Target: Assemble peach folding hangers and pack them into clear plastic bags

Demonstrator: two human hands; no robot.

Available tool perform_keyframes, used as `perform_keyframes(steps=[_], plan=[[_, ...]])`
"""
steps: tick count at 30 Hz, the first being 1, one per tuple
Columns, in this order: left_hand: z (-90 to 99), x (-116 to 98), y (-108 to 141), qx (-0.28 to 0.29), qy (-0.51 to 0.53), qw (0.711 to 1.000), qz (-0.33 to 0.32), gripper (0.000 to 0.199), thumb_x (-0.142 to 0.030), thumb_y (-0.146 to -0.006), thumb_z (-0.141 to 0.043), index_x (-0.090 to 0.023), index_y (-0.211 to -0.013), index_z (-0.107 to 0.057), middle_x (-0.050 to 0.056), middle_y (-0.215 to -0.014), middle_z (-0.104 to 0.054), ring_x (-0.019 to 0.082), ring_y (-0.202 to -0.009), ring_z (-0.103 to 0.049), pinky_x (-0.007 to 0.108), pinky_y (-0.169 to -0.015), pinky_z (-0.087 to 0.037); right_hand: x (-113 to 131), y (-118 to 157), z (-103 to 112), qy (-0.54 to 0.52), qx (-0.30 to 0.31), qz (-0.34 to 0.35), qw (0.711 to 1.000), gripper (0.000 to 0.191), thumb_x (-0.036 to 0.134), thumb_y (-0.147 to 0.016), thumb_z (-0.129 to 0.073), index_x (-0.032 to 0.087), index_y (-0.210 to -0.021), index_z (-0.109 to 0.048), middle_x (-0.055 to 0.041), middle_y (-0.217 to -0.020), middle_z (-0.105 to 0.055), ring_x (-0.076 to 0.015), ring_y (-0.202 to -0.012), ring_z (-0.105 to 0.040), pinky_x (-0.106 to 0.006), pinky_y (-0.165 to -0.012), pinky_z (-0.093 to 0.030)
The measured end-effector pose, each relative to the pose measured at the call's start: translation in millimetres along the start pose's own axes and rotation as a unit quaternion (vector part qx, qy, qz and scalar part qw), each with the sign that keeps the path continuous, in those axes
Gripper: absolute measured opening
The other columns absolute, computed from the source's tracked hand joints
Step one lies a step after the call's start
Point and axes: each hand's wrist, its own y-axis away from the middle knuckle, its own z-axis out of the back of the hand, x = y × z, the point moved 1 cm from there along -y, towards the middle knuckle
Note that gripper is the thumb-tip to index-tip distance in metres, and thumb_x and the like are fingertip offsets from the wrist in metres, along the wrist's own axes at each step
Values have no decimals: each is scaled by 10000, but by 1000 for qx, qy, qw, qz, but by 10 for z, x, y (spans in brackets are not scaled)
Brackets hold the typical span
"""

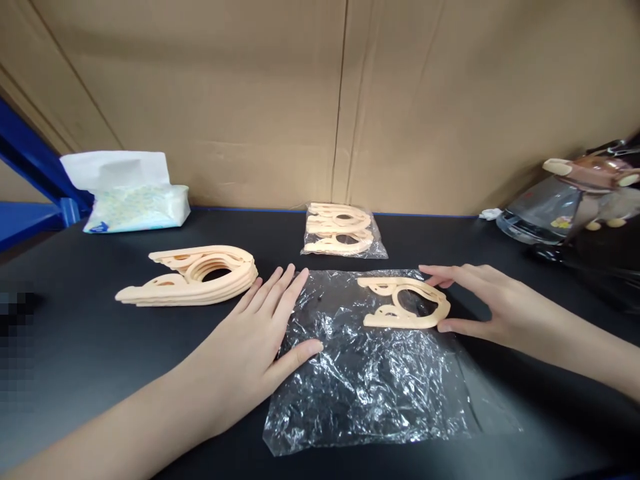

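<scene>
A clear plastic bag point(370, 393) lies flat and crinkled on the black tabletop. My left hand point(265, 333) rests palm down on its left edge, fingers stretched out and thumb apart. Near the bag's upper right, a beige folded hanger point(425, 322) lies with its rounded end to the right. Thumb and fingers of my right hand point(485, 303) hold that end from both sides. I cannot tell whether the hanger is inside the bag or on top of it. Just beyond my left fingertips sits a stack of similar beige folded hangers point(200, 290).
Farther back, a clear packet of beige hangers point(343, 230) lies near the cardboard wall point(250, 100). A tissue pack point(140, 207) stands at the back left beside a blue metal frame point(30, 153). At right are a transparent container point(540, 207) and a crumpled white tissue point(490, 214).
</scene>
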Motion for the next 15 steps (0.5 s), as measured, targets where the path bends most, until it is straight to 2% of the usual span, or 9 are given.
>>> perform_keyframes(steps=[5, 10, 12, 15], plan=[[53, -59, -5, 37, 15, 999, 18, 920, -753, -922, -252, -107, -1570, -154, 159, -1626, -176, 370, -1508, -129, 653, -1186, -219, 188, -157, -29, -5, -6, 3, 1000, 586, 540, -854, -648, 286, -1363, -508, -71, -1184, -698, -287, -1017, -649, -459, -866, -497], [69, -60, -13, 59, 13, 998, 28, 960, -789, -898, -211, -108, -1571, -141, 136, -1635, -143, 362, -1512, -100, 637, -1198, -198, 346, -280, -113, 19, -73, 4, 997, 799, 585, -823, -666, 213, -1466, -372, -63, -1048, -709, -270, -947, -653, -490, -912, -445], [74, -66, -20, 57, 4, 998, 34, 960, -798, -893, -166, -119, -1571, -141, 124, -1636, -138, 341, -1516, -96, 622, -1203, -196, 380, -299, -155, 19, -91, -1, 996, 827, 579, -810, -688, 224, -1474, -346, -43, -1014, -706, -258, -920, -653, -495, -925, -428], [71, -79, -27, 50, -11, 998, 42, 937, -791, -893, -90, -148, -1569, -171, 105, -1636, -135, 318, -1517, -103, 608, -1203, -206, 411, -306, -211, -25, -98, -17, 995, 767, 500, -821, -714, 285, -1457, -343, -7, -1035, -710, -233, -929, -658, -466, -938, -424]])
